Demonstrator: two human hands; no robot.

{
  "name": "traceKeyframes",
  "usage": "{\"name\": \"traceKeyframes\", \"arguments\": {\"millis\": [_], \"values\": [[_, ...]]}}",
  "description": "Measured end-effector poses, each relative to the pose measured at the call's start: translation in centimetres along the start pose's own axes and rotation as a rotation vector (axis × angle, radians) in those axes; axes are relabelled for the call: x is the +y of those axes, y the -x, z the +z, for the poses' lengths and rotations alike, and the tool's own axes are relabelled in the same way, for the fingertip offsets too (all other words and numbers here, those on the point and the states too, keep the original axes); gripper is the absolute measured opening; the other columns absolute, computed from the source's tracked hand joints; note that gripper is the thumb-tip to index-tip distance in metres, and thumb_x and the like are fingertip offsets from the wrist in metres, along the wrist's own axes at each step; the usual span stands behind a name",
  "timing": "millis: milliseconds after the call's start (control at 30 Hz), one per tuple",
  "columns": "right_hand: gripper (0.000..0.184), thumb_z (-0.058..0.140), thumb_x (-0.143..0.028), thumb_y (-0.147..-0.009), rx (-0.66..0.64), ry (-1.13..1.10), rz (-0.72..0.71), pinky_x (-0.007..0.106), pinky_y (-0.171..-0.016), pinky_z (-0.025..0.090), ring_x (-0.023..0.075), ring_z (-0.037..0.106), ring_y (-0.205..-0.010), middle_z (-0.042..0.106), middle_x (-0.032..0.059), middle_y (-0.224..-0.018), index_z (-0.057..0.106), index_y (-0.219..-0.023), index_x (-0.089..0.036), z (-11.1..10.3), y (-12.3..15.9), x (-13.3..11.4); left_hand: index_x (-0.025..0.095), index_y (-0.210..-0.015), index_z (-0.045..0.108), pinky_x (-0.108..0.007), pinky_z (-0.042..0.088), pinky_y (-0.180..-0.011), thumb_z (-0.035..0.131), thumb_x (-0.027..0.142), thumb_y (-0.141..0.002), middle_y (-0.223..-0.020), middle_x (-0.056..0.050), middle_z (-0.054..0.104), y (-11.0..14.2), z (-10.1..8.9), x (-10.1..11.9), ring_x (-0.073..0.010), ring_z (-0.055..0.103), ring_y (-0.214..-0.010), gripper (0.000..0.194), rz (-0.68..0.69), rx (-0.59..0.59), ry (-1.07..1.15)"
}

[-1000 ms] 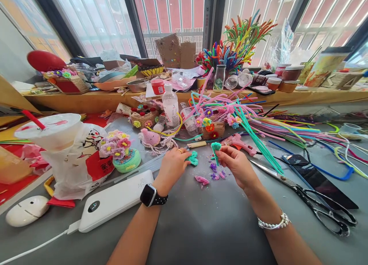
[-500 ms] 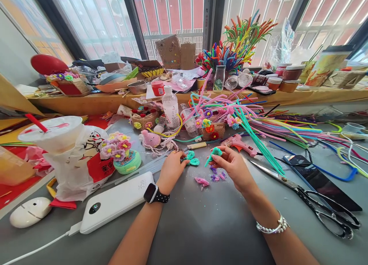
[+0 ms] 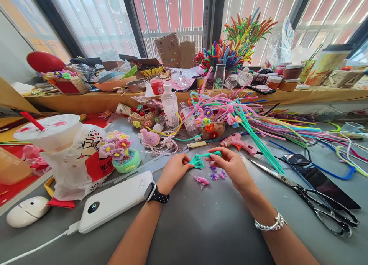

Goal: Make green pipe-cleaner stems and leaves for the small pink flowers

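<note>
Left of the pink glue gun (image 3: 240, 143), the left hand (image 3: 173, 172) pinches a fuzzy green looped piece (image 3: 197, 162); the right hand (image 3: 235, 167) pinches a green stalk (image 3: 204, 155). Both look light, soft, easily crushed; best held by their narrow parts.

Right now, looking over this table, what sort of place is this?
Likely a handicraft workspace: I see what look like pipe cleaners, a pink glue gun and a pair of scissors.
</note>
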State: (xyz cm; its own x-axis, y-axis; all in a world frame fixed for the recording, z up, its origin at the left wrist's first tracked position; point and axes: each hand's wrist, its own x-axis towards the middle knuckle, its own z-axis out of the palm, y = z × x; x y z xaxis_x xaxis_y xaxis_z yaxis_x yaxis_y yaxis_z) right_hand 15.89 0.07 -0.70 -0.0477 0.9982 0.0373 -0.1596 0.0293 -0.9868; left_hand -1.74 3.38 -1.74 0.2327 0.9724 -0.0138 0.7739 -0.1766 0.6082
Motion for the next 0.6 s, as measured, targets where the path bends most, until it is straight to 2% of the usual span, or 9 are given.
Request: {"name": "traceKeyframes", "arguments": {"millis": [133, 200, 267, 367, 433, 533, 600], "values": [[0.023, 0.061, -0.032, -0.066, 0.055, 0.024, -0.004, 0.024, -0.056, 0.050, 0.0153, 0.063, -0.065, 0.062, 0.0019, -0.069, 0.057, -0.082, -0.015, -0.5, -0.3, 0.1, 0.017, -0.070, 0.054, -0.028, 0.040, -0.060, 0.055, 0.025, -0.064, -0.070, -0.003, 0.061, 0.0, -0.2, 0.2, -0.0184, 0.056, -0.066, 0.010, -0.042, 0.136, 0.126], [0.023, 0.062, -0.032, -0.065, 0.080, 0.063, -0.014, 0.020, -0.047, 0.048, 0.0139, 0.062, -0.058, 0.061, 0.0013, -0.065, 0.056, -0.080, -0.015, -0.7, -0.4, 0.2, 0.017, -0.069, 0.052, -0.028, 0.042, -0.060, 0.057, 0.026, -0.063, -0.068, -0.003, 0.060, -0.1, -0.4, 0.3, -0.0178, 0.057, -0.065, 0.011, -0.052, 0.207, 0.279], [0.022, 0.062, -0.032, -0.065, 0.067, 0.103, -0.015, 0.019, -0.044, 0.046, 0.0133, 0.061, -0.056, 0.061, 0.0017, -0.063, 0.056, -0.077, -0.014, -0.8, -0.4, 0.3, 0.016, -0.070, 0.050, -0.027, 0.043, -0.058, 0.059, 0.028, -0.062, -0.065, -0.002, 0.059, -0.1, -0.6, 0.4, -0.0169, 0.057, -0.063, 0.017, -0.057, 0.229, 0.508], [0.022, 0.061, -0.032, -0.066, 0.020, 0.145, 0.019, 0.021, -0.050, 0.048, 0.0143, 0.062, -0.059, 0.062, 0.0028, -0.064, 0.059, -0.077, -0.013, -0.6, -0.4, 0.5, 0.015, -0.076, 0.051, -0.025, 0.045, -0.057, 0.063, 0.029, -0.060, -0.065, 0.000, 0.060, 0.0, -0.8, 0.9, -0.0147, 0.058, -0.063, 0.025, -0.083, 0.202, 0.837], [0.021, 0.061, -0.031, -0.065, -0.007, 0.153, 0.053, 0.024, -0.054, 0.050, 0.0152, 0.062, -0.062, 0.064, 0.0031, -0.065, 0.061, -0.077, -0.013, -0.3, -0.3, 0.5, 0.015, -0.078, 0.054, -0.024, 0.045, -0.060, 0.065, 0.028, -0.059, -0.067, 0.000, 0.061, 0.3, -0.8, 1.4, -0.0128, 0.058, -0.064, 0.027, -0.108, 0.153, 0.972], [0.021, 0.062, -0.029, -0.065, -0.043, 0.113, 0.091, 0.026, -0.060, 0.051, 0.0163, 0.063, -0.064, 0.065, 0.0027, -0.067, 0.061, -0.080, -0.014, 0.1, -0.1, 0.4, 0.014, -0.076, 0.057, -0.024, 0.044, -0.061, 0.066, 0.029, -0.059, -0.068, -0.001, 0.062, 0.8, -0.4, 2.2, -0.0113, 0.057, -0.062, 0.024, -0.123, 0.024, 1.037], [0.023, 0.062, -0.028, -0.064, -0.058, 0.060, 0.094, 0.028, -0.063, 0.051, 0.0170, 0.064, -0.066, 0.066, 0.0026, -0.069, 0.060, -0.083, -0.015, 0.2, -0.1, 0.2, 0.014, -0.075, 0.058, -0.023, 0.043, -0.059, 0.066, 0.029, -0.059, -0.067, 0.000, 0.061, 1.1, 0.0, 2.7, -0.0109, 0.056, -0.062, 0.023, -0.092, -0.006, 1.027]]}}
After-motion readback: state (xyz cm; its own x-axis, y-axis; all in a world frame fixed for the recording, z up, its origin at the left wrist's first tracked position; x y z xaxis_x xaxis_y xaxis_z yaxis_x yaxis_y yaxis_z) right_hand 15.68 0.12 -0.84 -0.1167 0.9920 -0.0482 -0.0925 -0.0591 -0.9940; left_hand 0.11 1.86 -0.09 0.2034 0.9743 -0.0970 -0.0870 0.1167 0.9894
